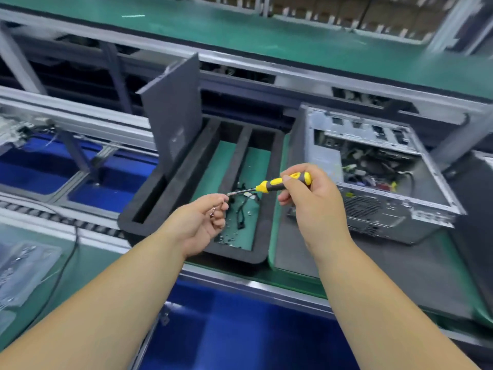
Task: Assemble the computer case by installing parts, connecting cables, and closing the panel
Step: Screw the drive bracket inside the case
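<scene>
Blue bin (240, 324) nearest, below bench edge. Left hand (202, 222) above foam tray (165, 209), fingers curled at screwdriver tip; whether they pinch screw, cannot tell. Right hand (312, 201) grips yellow-black screwdriver (277, 182) by handle. Tray on green mat (274, 236) holds black cable (240, 209) and small screws. Open computer case (373, 177) right of tray, on its side, wiring exposed. Grey panel (173, 118) stands upright behind tray. Farther off, aluminium rails, green conveyor (266, 36).

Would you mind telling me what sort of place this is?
Most likely a factory assembly line for computers: an open computer case on a green-matted workbench, roller conveyor rails, and a foam parts tray.
</scene>
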{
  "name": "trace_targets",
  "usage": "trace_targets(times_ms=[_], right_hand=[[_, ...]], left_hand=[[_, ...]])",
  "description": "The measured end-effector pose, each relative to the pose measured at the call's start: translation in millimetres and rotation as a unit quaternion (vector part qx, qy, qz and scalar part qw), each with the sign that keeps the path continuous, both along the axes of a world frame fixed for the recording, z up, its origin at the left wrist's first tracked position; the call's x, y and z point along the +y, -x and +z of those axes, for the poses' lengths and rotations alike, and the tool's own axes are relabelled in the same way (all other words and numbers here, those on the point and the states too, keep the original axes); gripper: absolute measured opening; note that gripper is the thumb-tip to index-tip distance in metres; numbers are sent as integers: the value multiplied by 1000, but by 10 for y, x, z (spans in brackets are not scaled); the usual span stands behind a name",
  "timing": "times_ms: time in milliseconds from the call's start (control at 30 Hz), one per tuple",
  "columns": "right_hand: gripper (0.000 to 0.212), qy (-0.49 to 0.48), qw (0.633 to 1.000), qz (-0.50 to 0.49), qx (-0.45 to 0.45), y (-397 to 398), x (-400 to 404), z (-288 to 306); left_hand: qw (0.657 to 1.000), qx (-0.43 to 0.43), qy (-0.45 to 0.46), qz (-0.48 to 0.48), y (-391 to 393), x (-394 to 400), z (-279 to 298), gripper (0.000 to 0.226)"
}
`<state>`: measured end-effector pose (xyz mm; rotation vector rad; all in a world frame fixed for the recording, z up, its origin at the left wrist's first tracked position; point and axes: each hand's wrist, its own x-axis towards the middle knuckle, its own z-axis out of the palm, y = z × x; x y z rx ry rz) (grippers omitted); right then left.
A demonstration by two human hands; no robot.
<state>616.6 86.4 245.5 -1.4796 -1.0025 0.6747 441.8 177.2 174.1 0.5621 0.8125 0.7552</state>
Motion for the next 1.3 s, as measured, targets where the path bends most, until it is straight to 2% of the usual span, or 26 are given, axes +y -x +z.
trace_targets(times_ms=[133,367,667,1033,1200,1300], right_hand=[[7,-17,999,-33,20,-500,-290,86],[7,-27,995,-97,14,-1363,-719,232],[10,-23,993,-113,8,-2241,-1032,362],[8,-12,992,-124,2,-2703,-623,462],[8,-22,990,-141,-1,-2788,-313,520],[13,-17,988,-155,-12,-2853,-143,537]], left_hand=[[999,-16,29,-41,-590,-147,158,12],[994,-10,27,-106,-1552,-413,287,8],[989,4,-18,-144,-2479,-671,432,13],[985,31,-53,-161,-2944,-189,598,10],[976,51,-93,-193,-3081,208,661,12],[951,107,-164,-238,-3142,437,689,14]])
